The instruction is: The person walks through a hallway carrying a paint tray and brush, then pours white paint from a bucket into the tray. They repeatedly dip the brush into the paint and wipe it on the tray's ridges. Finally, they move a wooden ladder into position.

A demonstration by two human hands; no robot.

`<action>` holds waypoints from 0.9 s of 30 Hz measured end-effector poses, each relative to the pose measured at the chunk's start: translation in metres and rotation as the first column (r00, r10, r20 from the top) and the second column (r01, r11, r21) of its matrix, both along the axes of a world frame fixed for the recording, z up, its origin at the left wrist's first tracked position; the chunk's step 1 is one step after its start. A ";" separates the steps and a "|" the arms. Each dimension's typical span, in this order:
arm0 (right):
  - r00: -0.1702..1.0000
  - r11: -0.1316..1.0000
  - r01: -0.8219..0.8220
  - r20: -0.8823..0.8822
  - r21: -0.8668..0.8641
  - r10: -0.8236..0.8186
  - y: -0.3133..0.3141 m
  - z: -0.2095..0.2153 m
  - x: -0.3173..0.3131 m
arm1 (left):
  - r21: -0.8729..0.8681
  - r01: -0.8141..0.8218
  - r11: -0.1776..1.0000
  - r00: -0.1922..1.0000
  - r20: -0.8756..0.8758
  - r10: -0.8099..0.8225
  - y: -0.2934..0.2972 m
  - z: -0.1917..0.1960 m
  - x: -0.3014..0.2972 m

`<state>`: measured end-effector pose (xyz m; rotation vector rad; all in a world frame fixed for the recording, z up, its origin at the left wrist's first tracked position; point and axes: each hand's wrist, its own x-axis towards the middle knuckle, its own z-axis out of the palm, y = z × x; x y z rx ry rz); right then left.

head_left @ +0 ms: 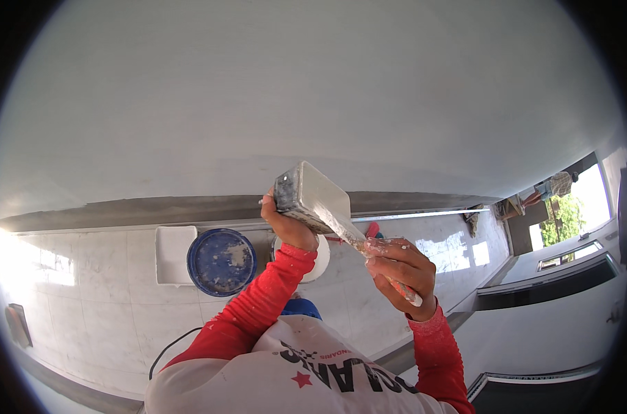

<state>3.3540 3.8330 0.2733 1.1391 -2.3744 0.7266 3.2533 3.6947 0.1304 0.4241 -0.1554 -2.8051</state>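
Both hands are busy: left hand (291, 225) grips a white rectangular plaster tray (311, 195), right hand (400, 269) clutches a putty-smeared scraper (369, 245); beyond, a round blue bucket lid (221, 262) beside a white square container (173, 254).

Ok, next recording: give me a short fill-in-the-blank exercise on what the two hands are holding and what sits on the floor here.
1. The left hand holds up a flat rectangular board loaded with ____ plaster.
2. The right hand grips a putty knife whose blade touches the ____.
3. On the tiled floor, the round lid beside the white tray is ____ in colour.
4. Both sleeves are ____.

Missing words: white; board; blue; red
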 end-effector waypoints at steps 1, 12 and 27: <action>1.000 1.000 -0.007 0.000 0.001 0.007 0.001 0.001 0.001 | 0.005 0.002 1.000 1.000 0.010 -0.002 -0.002 0.002 0.000; 0.977 0.681 0.211 0.182 -0.701 -0.115 0.050 -0.013 0.011 | 0.012 0.137 0.990 0.987 0.088 -0.138 -0.023 0.030 0.014; 0.842 0.468 0.415 0.524 -0.780 0.126 0.049 -0.065 -0.006 | -0.035 0.216 0.976 0.963 0.172 -0.207 -0.022 0.030 0.020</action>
